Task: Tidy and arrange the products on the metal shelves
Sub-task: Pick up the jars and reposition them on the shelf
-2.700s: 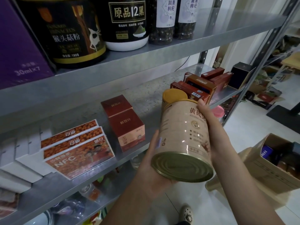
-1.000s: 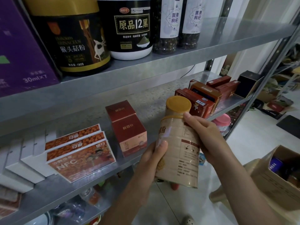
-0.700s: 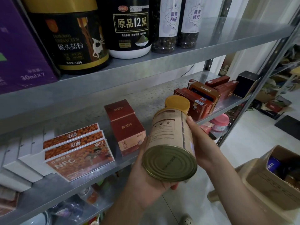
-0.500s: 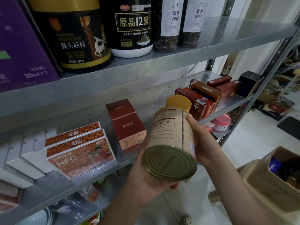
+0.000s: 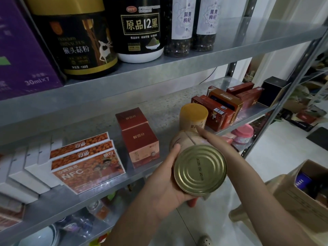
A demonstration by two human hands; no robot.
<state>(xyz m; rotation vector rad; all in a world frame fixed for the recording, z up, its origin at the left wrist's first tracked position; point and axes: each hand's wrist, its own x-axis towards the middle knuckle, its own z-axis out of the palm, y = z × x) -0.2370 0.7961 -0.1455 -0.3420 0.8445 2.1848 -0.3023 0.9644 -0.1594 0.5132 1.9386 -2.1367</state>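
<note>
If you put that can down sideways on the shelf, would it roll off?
Probably. The can is round with smooth sides, and the metal shelf looks slick and has no lip showing. Standing on its flat metal bottom it should stay put. It looks stiff, and both hands are holding it.

The middle shelf (image 5: 168,107) carries 2 red cartons (image 5: 140,137) and orange-printed boxes (image 5: 87,160).

left hand (image 5: 165,185) cupped palm-up with thumb raised toward 12 o'clock, fingers wrapped under a held can (image 5: 199,167), right hand (image 5: 218,144) laid along its 3 o'clock side, index finger pointing to 10 o'clock, both bare forearms entering from 6 o'clock
</note>
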